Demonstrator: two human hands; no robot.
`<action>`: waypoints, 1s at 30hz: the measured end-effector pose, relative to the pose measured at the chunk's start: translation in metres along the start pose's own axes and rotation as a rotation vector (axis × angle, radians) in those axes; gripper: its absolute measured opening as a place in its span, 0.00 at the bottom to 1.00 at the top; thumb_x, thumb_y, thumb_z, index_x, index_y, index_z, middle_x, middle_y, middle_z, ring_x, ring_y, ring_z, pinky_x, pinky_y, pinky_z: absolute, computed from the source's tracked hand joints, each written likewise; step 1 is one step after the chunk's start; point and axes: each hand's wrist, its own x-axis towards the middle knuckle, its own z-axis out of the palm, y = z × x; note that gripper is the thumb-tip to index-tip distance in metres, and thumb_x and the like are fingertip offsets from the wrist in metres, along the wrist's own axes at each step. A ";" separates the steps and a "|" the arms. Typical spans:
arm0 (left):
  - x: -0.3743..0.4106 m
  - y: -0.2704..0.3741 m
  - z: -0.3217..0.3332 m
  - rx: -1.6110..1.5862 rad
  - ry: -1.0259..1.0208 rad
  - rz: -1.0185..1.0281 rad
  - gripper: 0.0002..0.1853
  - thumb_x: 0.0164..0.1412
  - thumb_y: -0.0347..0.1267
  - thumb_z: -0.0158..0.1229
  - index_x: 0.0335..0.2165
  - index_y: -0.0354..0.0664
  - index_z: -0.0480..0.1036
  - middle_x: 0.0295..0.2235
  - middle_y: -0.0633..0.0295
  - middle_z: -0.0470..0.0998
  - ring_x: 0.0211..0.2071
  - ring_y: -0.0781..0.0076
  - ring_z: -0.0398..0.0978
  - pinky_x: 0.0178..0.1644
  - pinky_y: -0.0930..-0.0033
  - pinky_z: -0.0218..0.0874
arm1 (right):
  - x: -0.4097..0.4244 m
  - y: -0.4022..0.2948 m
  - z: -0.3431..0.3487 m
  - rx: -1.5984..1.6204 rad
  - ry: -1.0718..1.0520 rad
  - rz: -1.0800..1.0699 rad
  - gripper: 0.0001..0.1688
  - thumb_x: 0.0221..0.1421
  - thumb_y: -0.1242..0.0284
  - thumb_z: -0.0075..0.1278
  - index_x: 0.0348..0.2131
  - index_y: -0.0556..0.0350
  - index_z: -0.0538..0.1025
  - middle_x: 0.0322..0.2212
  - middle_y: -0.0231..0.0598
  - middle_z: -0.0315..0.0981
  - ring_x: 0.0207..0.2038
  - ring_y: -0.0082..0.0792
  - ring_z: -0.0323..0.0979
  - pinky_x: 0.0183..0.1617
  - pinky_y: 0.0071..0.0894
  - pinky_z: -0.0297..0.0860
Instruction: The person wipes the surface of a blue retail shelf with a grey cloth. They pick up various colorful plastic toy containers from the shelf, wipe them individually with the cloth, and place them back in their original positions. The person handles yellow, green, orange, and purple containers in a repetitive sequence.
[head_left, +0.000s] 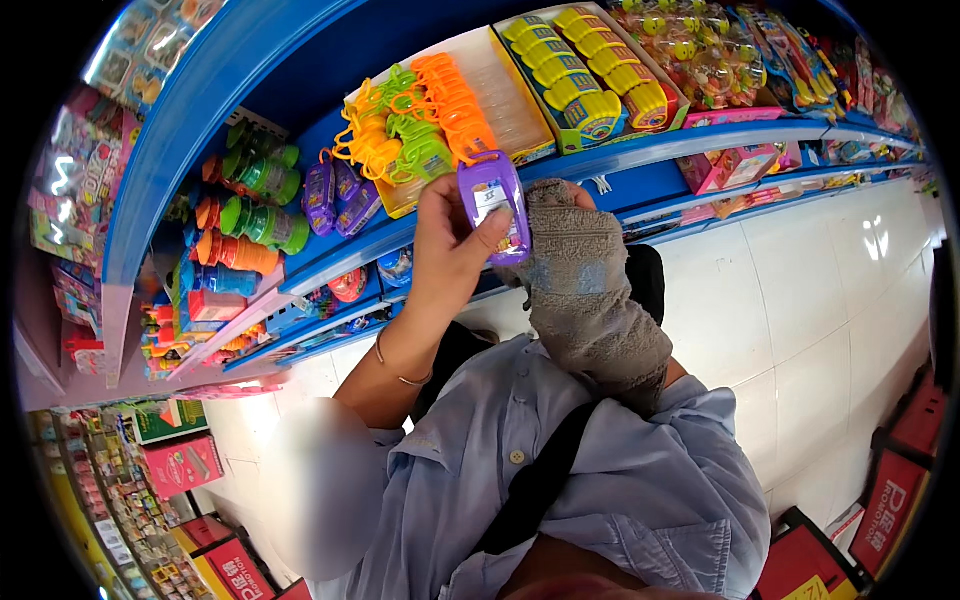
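Observation:
My left hand (457, 236) grips a small purple plastic container (493, 214), its thumb pressed on the labelled front. A grey terry towel (581, 270) covers most of my right hand (583, 196) and forearm; only bits of the fingers show, bent at the towel's upper end, close to the container's right side. Behind the container, on the blue shelf, an open carton holds rows of looped plastic containers in yellow (371, 139), green (420, 142) and orange (454, 97). Several more purple containers (349, 199) sit to the left of that carton.
Clear plastic dividers (517, 97) stand at the carton's right, beside a box of yellow packs (570, 82). Green-capped jars (262, 225) line the left. The blue shelf's front edge (637, 146) runs below my hands. Red promotion bins (889, 510) stand on the tiled floor (787, 300).

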 end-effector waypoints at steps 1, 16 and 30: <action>0.005 0.002 -0.001 0.048 -0.012 -0.017 0.26 0.50 0.29 0.57 0.45 0.37 0.55 0.35 0.62 0.68 0.34 0.79 0.66 0.38 0.77 0.60 | 0.000 0.000 -0.002 0.262 0.017 0.129 0.18 0.50 0.70 0.47 0.41 0.57 0.63 0.30 0.37 0.69 0.29 0.27 0.70 0.29 0.23 0.68; 0.208 0.000 -0.036 0.973 -0.180 0.303 0.27 0.48 0.34 0.54 0.49 0.52 0.57 0.36 0.48 0.70 0.38 0.52 0.69 0.41 0.62 0.60 | 0.002 0.005 -0.020 1.381 0.268 0.531 0.18 0.50 0.66 0.47 0.39 0.54 0.64 0.27 0.41 0.69 0.23 0.34 0.70 0.21 0.28 0.68; 0.224 -0.014 -0.029 1.442 -0.198 0.191 0.19 0.50 0.38 0.53 0.41 0.46 0.64 0.36 0.56 0.72 0.38 0.59 0.70 0.41 0.67 0.60 | 0.004 0.004 -0.016 1.416 0.342 0.555 0.15 0.48 0.66 0.49 0.33 0.56 0.67 0.22 0.41 0.69 0.15 0.30 0.65 0.16 0.26 0.63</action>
